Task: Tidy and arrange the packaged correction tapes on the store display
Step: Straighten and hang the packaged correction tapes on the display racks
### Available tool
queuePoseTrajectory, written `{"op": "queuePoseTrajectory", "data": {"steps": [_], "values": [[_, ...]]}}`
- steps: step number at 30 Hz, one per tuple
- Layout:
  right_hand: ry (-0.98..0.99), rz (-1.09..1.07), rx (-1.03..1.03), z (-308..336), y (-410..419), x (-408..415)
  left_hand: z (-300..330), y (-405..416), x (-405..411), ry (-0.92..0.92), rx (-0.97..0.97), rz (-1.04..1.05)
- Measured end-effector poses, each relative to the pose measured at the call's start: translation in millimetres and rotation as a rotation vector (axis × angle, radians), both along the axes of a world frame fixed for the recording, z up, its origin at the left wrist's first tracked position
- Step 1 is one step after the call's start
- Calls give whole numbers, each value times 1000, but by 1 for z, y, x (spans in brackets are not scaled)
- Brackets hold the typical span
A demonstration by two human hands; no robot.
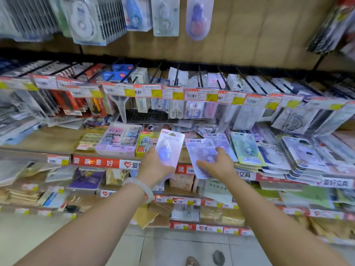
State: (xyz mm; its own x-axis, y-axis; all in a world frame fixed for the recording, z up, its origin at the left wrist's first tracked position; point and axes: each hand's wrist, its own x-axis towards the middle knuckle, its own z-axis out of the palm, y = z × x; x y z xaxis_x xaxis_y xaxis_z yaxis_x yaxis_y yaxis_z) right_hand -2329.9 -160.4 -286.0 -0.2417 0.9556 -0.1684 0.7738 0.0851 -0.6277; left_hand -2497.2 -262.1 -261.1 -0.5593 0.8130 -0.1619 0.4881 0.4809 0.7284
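Gripping a correction tape pack [170,148], left hand [155,166] fingers [169,170] curl beneath.

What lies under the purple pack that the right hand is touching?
The purple pack under the right hand lies on a second, similar pack that sticks out behind it, at the shelf edge. Anything directly beneath is covered.

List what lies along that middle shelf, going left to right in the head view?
Eraser boxes → pink-lilac eraser pack → pack held up by left hand → lilac pack under right hand → green-edged pack → stacked correction tapes.
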Motion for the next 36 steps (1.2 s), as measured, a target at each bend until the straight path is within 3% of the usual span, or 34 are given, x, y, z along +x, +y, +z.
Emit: {"op": "queuePoseTrajectory", "data": {"steps": [7,16,29,36], "values": [[65,24,231,21,-34,4,15,-18,1,-6,195,-9],[317,-45,485,57,-58,9,55,-22,-5,71,468,-6],[556,-66,642,146,2,-6,140,38,0,143,683,-48],[579,-60,711,172,45,3,167,90,7,158,716,-5]]}}
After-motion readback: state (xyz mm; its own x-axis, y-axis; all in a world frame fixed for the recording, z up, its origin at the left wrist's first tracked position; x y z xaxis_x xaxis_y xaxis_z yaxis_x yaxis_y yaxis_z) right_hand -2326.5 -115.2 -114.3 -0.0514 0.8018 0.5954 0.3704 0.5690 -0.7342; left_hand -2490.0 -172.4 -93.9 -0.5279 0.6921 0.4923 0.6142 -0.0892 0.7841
